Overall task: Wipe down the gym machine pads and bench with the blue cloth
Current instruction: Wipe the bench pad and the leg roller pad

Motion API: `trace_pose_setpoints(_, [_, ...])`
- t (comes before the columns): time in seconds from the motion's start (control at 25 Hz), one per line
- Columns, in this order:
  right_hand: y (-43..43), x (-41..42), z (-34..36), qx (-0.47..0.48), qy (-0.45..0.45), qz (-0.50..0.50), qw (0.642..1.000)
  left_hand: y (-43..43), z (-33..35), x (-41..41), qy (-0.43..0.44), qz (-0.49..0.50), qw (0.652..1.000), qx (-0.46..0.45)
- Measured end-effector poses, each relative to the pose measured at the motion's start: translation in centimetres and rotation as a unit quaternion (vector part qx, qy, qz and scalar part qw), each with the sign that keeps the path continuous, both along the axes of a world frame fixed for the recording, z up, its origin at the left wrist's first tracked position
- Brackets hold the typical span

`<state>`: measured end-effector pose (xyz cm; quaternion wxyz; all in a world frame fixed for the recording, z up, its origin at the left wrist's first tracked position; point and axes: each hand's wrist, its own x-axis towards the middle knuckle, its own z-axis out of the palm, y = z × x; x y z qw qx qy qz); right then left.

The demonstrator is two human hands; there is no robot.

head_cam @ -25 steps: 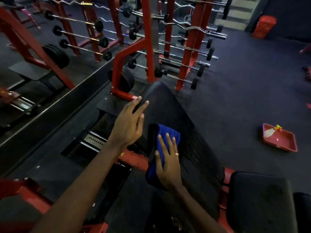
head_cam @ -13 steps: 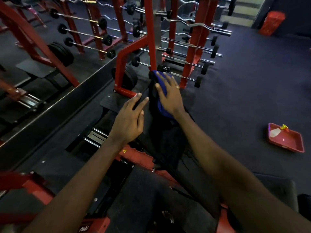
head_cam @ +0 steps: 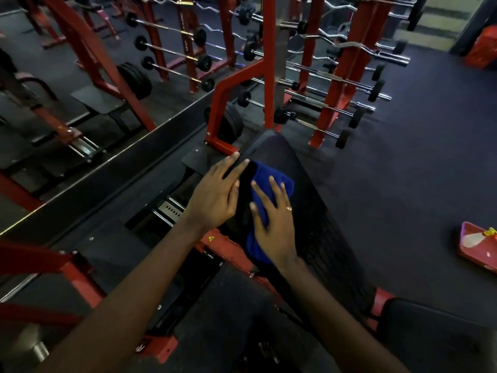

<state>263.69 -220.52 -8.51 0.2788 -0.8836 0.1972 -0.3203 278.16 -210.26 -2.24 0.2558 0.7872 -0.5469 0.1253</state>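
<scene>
A black, cracked back pad [head_cam: 309,211] of a red gym machine slopes away from me at the centre. The blue cloth [head_cam: 266,181] lies on the pad's left half. My right hand [head_cam: 274,222] presses flat on the cloth, fingers spread, a ring on one finger. My left hand [head_cam: 215,195] rests flat on the pad's left edge, fingers apart, holding nothing. A black seat pad [head_cam: 435,337] sits at the lower right.
The red machine frame [head_cam: 242,74] rises just beyond the pad. Racks of barbells [head_cam: 336,84] stand behind it, a mirror wall to the left. A red tray [head_cam: 476,246] with a spray bottle lies on the dark floor at the right.
My right hand pushed the cloth up to the top of the pad, then pulled it back down to the middle. My left hand stayed on the pad's edge.
</scene>
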Motion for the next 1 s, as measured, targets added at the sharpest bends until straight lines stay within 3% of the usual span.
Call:
trace_pose_setpoints(0.16, [-4.3, 5.4, 4.4, -0.026, 0.047, -0.032, 0.998, 0.3, 0.2, -0.6, 0.082, 0.012, 0.996, -0.028])
trace_pose_setpoints(0.28, [-9.0, 9.7, 7.1, 0.007, 0.087, -0.063, 0.994, 0.8, 0.6, -1.1, 0.227, 0.041, 0.972, -0.044])
trace_pose_setpoints(0.36, [-10.3, 11.0, 7.8, 0.041, 0.095, -0.078, 0.992, 1.0, 0.9, -1.7, 0.352, 0.051, 0.930, -0.096])
trace_pose_setpoints(0.44, [-8.5, 10.0, 7.2, -0.021, 0.065, -0.054, 0.996, 0.6, 0.9, -1.8, 0.469, 0.043, 0.863, -0.186])
trace_pose_setpoints(0.52, [-4.9, 7.5, 5.8, -0.082, 0.028, 0.014, 0.996, 0.3, 0.9, -1.2, 0.547, 0.023, 0.797, -0.255])
trace_pose_setpoints(0.6, [-1.3, 4.8, 4.5, -0.069, 0.002, 0.055, 0.996, 0.2, 1.3, -0.2, 0.593, 0.000, 0.761, -0.264])
trace_pose_setpoints(0.68, [2.0, 1.7, 2.7, -0.068, -0.001, 0.078, 0.995, -0.1, 2.2, 0.9, 0.595, 0.015, 0.773, -0.220])
trace_pose_setpoints(0.76, [3.9, -1.1, 0.4, -0.125, 0.041, 0.094, 0.987, -1.1, 3.5, 1.5, 0.535, 0.042, 0.834, -0.130])
trace_pose_setpoints(0.88, [3.2, -2.6, -1.8, -0.141, 0.061, 0.082, 0.985, -3.9, 5.1, 1.3, 0.348, 0.073, 0.933, 0.060])
trace_pose_setpoints(1.0, [2.2, -3.1, -2.9, -0.116, 0.048, 0.075, 0.989, -6.9, 6.1, 1.6, 0.174, 0.018, 0.970, 0.169])
